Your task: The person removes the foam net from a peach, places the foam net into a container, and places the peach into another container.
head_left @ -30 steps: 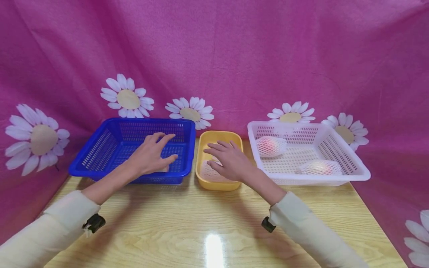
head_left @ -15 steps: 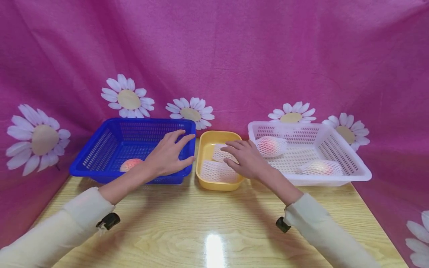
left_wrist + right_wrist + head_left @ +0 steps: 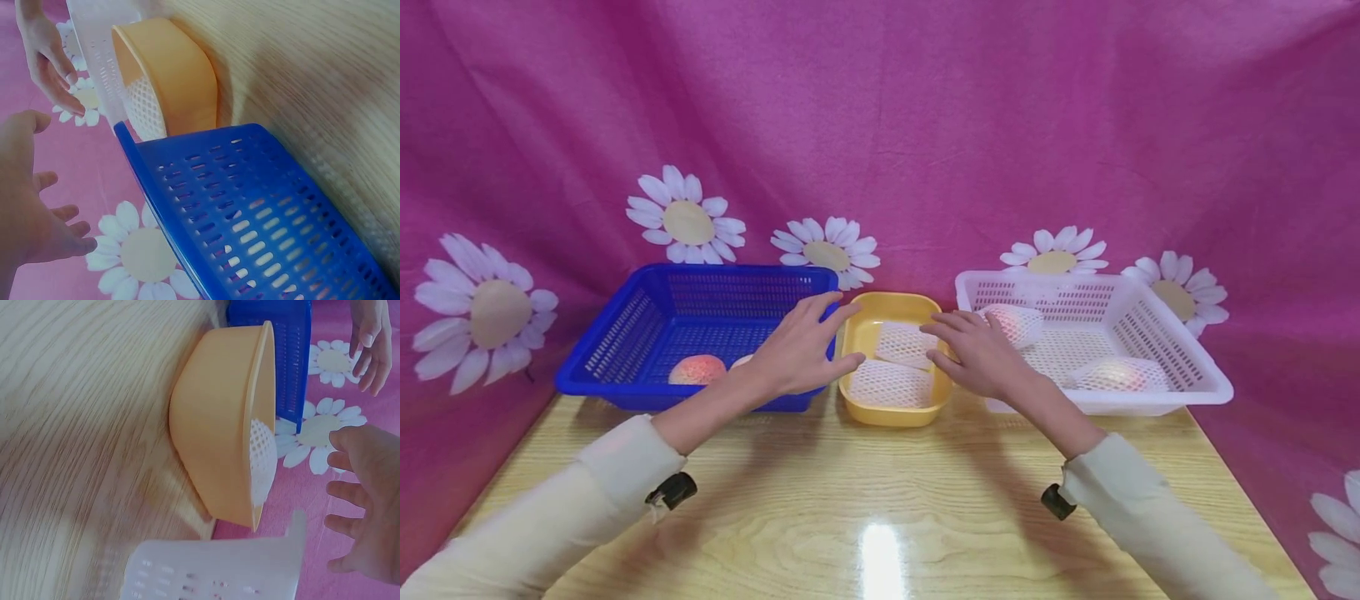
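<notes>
Plastic containers stand in a row across the middle of the head view, on a wood-grain table (image 3: pixel 820 492). At left of the frame, a blue basket (image 3: pixel 606 389) holds a round fruit (image 3: pixel 697 369) near its front wall and, just right of it, a pale thing (image 3: pixel 741 362) mostly hidden by the left forearm. In the centre, a yellow tub (image 3: pixel 891 417) holds two foam nets: the front net (image 3: pixel 889 385) lies across the near end, the rear net (image 3: pixel 907 342) just behind it. At right of the frame, a white basket (image 3: pixel 1067 354) holds two netted fruits, one (image 3: pixel 1021 323) at its upper left, partly behind fingers, the other (image 3: pixel 1118 375) toward its lower right.

Both nets in the tub are white, open-meshed and flattish; the uncovered fruit is coral red fading to cream. The netted pair show pink and yellow through the mesh.

The left hand (image 3: pixel 801 350) hovers over the blue basket's right edge, the right hand (image 3: pixel 985 354) over the white basket's left edge; on each, thumb and fingers are spread apart.
</notes>
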Tool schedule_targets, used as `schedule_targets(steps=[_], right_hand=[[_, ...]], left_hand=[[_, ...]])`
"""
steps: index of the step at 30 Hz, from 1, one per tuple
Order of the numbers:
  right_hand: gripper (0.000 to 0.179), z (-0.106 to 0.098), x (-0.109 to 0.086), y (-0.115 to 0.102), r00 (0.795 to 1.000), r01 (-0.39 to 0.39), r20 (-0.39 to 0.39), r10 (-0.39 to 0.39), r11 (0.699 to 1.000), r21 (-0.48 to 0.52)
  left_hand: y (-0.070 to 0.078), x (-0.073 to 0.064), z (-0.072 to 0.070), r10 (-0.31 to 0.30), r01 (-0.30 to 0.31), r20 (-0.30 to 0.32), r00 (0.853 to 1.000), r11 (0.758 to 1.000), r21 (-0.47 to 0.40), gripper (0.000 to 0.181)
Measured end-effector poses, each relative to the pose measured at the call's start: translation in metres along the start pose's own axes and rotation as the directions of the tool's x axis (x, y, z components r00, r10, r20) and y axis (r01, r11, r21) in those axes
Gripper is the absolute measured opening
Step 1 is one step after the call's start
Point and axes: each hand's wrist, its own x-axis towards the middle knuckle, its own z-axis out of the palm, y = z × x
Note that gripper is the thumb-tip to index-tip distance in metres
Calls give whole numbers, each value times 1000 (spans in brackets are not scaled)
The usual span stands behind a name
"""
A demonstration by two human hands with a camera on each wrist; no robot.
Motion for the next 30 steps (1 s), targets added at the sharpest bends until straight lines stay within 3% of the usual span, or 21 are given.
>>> schedule_targets(steps=[15, 30], right_hand=[[41, -4, -13, 18, 999, -47, 10, 47, 998, -36], [43, -11, -35, 39, 990, -132, 39, 134, 990, -54]], left_hand=[[22, 13, 17, 84, -84, -18, 996, 996, 9, 66], [45, 18, 39, 134, -133, 35, 990, 991, -16, 64]])
